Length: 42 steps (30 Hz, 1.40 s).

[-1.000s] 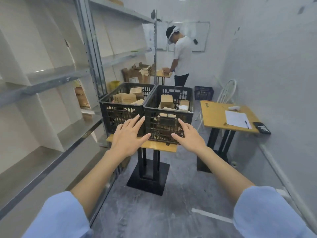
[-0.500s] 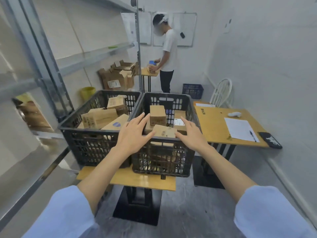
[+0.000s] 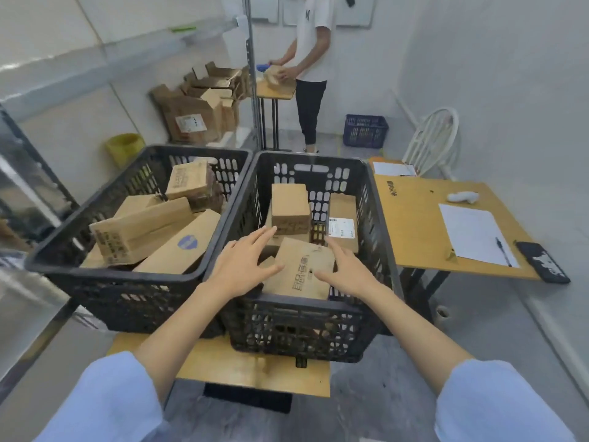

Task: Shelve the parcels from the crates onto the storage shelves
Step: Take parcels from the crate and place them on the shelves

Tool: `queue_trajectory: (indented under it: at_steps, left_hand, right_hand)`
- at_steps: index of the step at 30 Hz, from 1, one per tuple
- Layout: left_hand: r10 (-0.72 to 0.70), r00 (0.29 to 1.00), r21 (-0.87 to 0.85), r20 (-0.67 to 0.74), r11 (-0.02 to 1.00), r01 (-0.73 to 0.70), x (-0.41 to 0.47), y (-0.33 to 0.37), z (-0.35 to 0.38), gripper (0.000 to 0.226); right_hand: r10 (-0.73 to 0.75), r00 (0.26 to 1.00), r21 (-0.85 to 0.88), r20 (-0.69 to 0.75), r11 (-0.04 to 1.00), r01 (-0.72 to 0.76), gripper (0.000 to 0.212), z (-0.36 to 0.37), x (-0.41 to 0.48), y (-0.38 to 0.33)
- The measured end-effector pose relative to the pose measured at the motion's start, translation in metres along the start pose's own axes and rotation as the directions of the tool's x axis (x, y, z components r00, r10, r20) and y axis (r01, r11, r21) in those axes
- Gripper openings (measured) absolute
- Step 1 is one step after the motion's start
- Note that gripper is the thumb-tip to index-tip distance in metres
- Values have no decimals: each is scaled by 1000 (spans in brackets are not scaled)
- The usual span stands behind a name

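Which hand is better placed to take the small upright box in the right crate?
Likely the left hand: its fingertips nearly reach the small upright box; the right hand hovers nearer, over the printed parcel.

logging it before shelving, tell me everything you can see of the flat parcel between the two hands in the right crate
The flat parcel is plain brown cardboard, closed, with dark printed characters across its top face. It lies tilted in the right crate, its near edge up by the front rim. The left hand and right hand, both open, flank it; contact is unclear.
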<state>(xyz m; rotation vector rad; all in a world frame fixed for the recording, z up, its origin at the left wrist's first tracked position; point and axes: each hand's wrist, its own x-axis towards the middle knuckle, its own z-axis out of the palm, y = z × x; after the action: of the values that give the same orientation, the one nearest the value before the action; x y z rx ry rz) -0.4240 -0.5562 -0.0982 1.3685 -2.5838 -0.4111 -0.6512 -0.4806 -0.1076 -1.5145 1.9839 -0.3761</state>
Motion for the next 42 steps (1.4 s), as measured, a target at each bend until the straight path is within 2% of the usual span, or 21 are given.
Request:
queue_trajectory:
  at_steps: [5, 9, 12, 15, 17, 23, 28, 34, 37, 42]
  left_hand:
    - [68, 987, 85, 144, 993, -81, 21, -12, 11, 92]
    - [110, 970, 77, 218, 989, -129, 31, -21, 20, 100]
    - [105, 958, 8, 266, 994, -111, 39, -28, 26, 105]
    - [110, 939, -58, 326, 994, -97, 45, -30, 35, 110]
    - [108, 921, -88, 374, 993, -81, 49, -31, 40, 112]
    - [128, 863, -183, 488, 982, -42, 55, -38, 56, 126]
    - [174, 891, -262, 419, 963, -65, 56, -40, 59, 125]
    - [172, 959, -379, 224, 922, -77, 56, -36, 51, 119]
    - [185, 974, -434, 129, 894, -112, 53, -32, 41, 113]
    - [173, 985, -489, 5, 859, -148, 46, -25, 24, 110]
  right_hand:
    - [57, 994, 14, 91, 998, -59, 104, 6, 26, 10]
    - [84, 981, 3, 174, 996, -86, 111, 11, 30, 14]
    - [104, 972, 50, 211, 992, -117, 118, 20, 36, 21]
    - [116, 962, -4, 246, 993, -119, 123, 20, 30, 15]
    - [144, 952, -41, 270, 990, -138, 122, 25, 30, 18]
    - [150, 946, 2, 286, 988, -157, 123, 25, 31, 16]
    - [105, 963, 91, 249, 987, -132, 124, 24, 32, 13]
    - [74, 997, 256, 10, 964, -75, 120, 15, 28, 9]
    - [62, 996, 331, -69, 943, -36, 117, 10, 24, 7]
    - [9, 972, 361, -235, 929, 78, 114, 1, 12, -5]
